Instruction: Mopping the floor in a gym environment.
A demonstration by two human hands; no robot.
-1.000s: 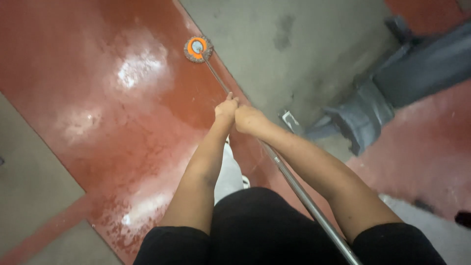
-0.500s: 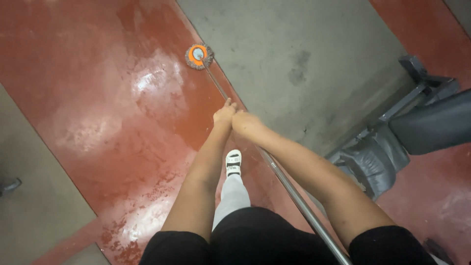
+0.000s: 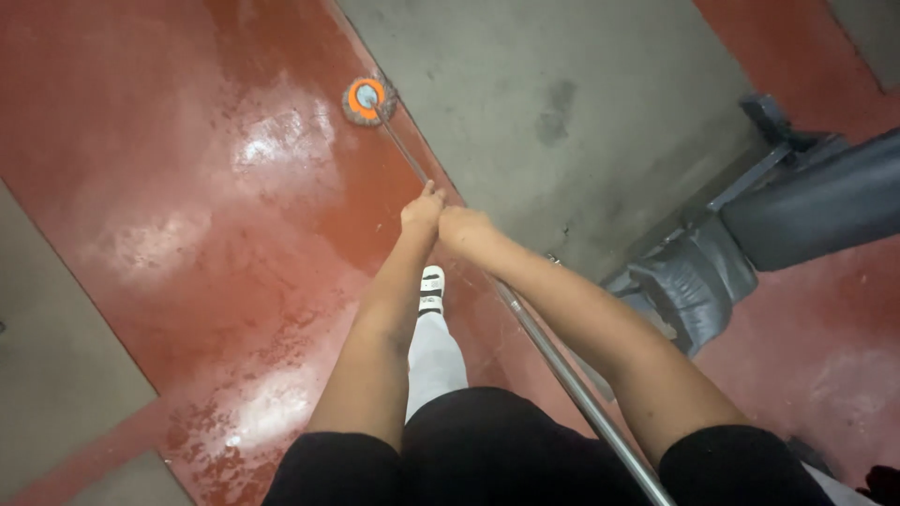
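Observation:
A round grey mop head (image 3: pixel 367 101) with an orange hub rests on the wet red floor strip (image 3: pixel 206 234), at its border with the grey concrete. A long metal mop handle (image 3: pixel 553 361) runs from it back past my right side. My left hand (image 3: pixel 422 211) and my right hand (image 3: pixel 465 228) grip the handle side by side, arms stretched out. My foot in a white sandal (image 3: pixel 431 289) shows below the hands.
A grey machine base with dark wrapped parts (image 3: pixel 741 234) stands at the right on the grey concrete (image 3: pixel 581 84). More red floor lies at the far right. Grey concrete borders the red strip on the left.
The mop head has slid slightly up and left along the edge of the red strip. My hands stay clasped on the handle; the view has shifted a little.

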